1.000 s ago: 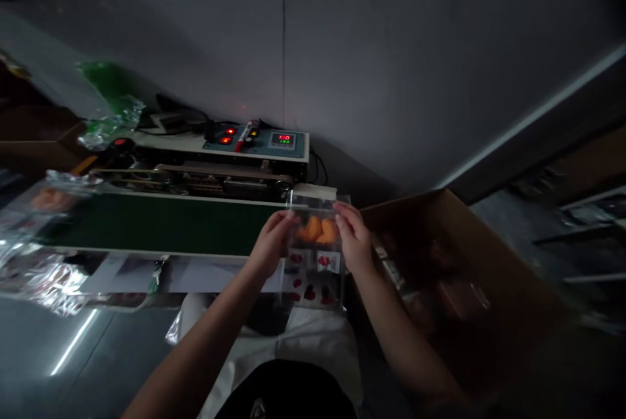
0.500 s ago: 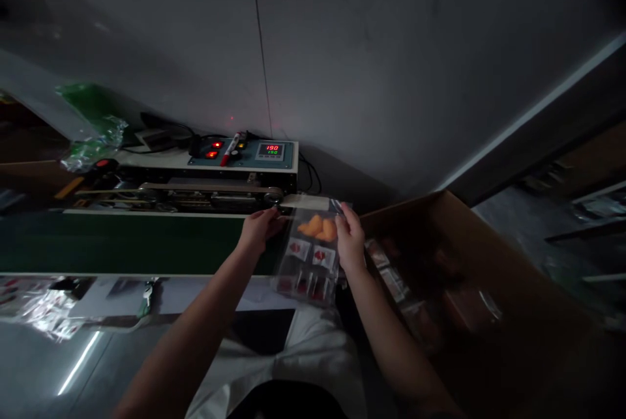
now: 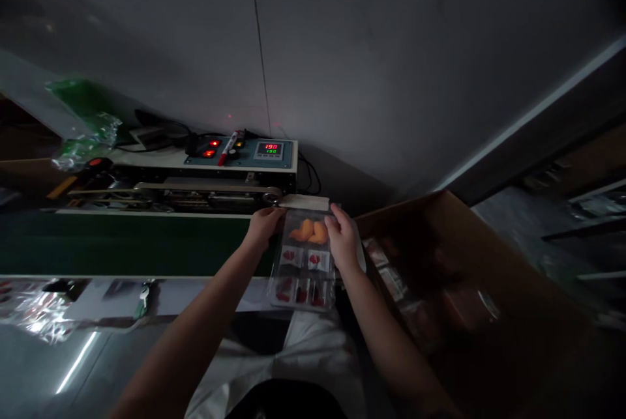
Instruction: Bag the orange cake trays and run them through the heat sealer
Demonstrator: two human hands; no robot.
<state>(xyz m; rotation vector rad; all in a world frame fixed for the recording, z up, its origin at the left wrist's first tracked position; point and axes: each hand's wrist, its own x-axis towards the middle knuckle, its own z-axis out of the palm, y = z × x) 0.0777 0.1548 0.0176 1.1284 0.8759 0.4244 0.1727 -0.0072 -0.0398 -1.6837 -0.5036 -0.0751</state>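
Observation:
A clear plastic bag (image 3: 300, 275) with a compartmented tray inside is held between my two hands, its top edge toward the sealing machine (image 3: 220, 197). Orange pieces (image 3: 309, 231) fill the upper part of the tray; small white packets with red prints and dark red pieces lie below. At the bag's upper left corner, my left hand (image 3: 264, 225) is closed in a pinch beside the machine's end roller. My right hand (image 3: 342, 236) grips the upper right edge with thumb and fingers. The bag's lower end hangs over my lap.
A green conveyor belt (image 3: 147, 243) runs left along the machine. On the control box (image 3: 239, 153) lies a red and white marker (image 3: 228, 148). An open cardboard box (image 3: 469, 236) with packed bags stands at right. Keys (image 3: 143, 295) hang at the front edge.
The bag has shifted slightly left and lies flatter, its tray showing more clearly. My right hand has moved left with it; my left hand now pinches the corner closer to the bag.

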